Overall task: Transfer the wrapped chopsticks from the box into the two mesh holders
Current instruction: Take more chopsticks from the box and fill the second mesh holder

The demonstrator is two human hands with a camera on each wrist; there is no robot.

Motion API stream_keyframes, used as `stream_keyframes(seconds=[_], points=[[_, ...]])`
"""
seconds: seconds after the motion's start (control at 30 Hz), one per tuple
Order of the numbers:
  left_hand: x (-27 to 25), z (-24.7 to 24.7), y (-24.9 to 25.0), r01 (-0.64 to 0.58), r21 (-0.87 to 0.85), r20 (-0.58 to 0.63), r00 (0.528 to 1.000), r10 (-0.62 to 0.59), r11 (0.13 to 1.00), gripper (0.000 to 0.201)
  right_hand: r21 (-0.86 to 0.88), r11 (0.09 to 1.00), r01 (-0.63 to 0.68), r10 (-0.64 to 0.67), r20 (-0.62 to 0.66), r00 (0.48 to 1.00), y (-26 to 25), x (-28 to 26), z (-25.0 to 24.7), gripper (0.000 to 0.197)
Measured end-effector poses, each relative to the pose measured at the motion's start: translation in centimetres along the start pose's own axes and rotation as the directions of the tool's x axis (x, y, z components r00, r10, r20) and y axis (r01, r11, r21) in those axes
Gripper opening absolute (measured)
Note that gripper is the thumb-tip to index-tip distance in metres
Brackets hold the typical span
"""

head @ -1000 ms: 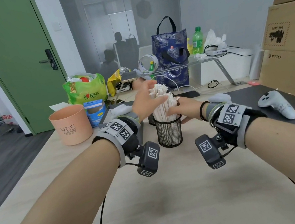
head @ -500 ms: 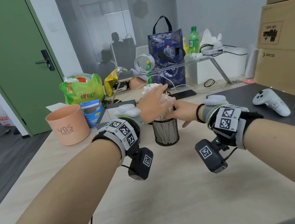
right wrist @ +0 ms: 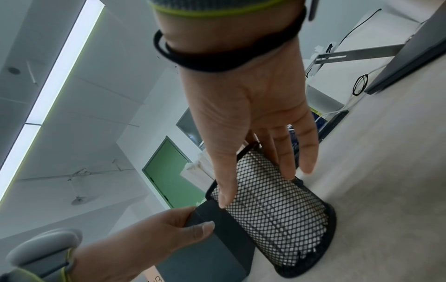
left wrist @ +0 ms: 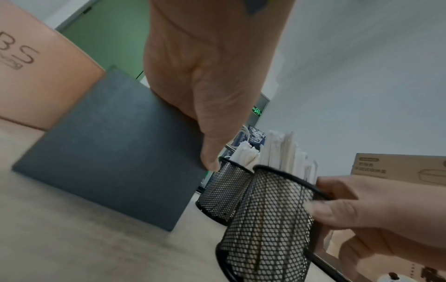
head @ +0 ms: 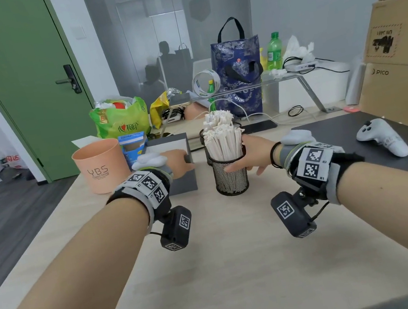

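Two black mesh holders stand mid-table, both packed with white wrapped chopsticks [head: 222,138]. My right hand [head: 239,165] grips the near mesh holder [head: 231,180] at its rim, thumb on one side and fingers on the other; the right wrist view shows that holder [right wrist: 272,213] under the thumb. The far mesh holder [left wrist: 223,192] stands just behind, mostly hidden in the head view. My left hand [head: 182,163] grips the top corner of the grey box [head: 182,182] left of the holders, thumb on its front face [left wrist: 108,150]. The box's inside is hidden.
A peach cup [head: 102,169] and a small blue carton [head: 134,147] stand left of the box. A white controller [head: 382,137] lies on a dark mat [head: 335,131] at right, beside stacked cardboard boxes [head: 403,86]. Bags and bottles crowd the far edge.
My left hand left the chopstick tops and moved left onto the grey box's corner. My right hand dropped from the chopsticks to the near holder's rim.
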State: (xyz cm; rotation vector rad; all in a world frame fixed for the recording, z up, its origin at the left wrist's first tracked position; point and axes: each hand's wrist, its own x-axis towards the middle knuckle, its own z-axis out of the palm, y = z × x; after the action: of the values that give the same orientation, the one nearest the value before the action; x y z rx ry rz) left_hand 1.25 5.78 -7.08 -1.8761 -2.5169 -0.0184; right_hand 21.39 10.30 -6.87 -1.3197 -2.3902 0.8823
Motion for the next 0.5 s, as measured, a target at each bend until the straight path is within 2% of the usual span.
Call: stream_keyframes(seconds=[0.13, 0.23, 0.4, 0.5], points=[[0.1, -0.1, 0.0, -0.008, -0.037, 0.000, 1.000, 0.008, 0.999, 0.032, 0.018, 0.999, 0.039, -0.039, -0.017, 0.999, -0.6, 0.5, 0.9, 0.075], [-0.2, -0.1, -0.1, 0.021, -0.047, -0.013, 1.000, -0.022, 0.999, 0.041, 0.028, 0.999, 0.040, -0.039, -0.020, 0.999, -1.2, 1.0, 1.5, 0.076], [-1.0, 0.2, 0.1, 0.018, -0.127, -0.247, 0.968, -0.049, 0.992, 0.049, -0.089, 0.996, -0.027, 0.033, 0.064, 0.997, -0.6, 1.4, 0.7, 0.084], [-1.9, -0.6, 0.3, -0.116, -0.052, -0.356, 0.930, 0.090, 0.992, 0.036, -0.073, 0.997, -0.025, 0.023, -0.020, 1.000, 0.1, 1.9, -0.6, 0.077]])
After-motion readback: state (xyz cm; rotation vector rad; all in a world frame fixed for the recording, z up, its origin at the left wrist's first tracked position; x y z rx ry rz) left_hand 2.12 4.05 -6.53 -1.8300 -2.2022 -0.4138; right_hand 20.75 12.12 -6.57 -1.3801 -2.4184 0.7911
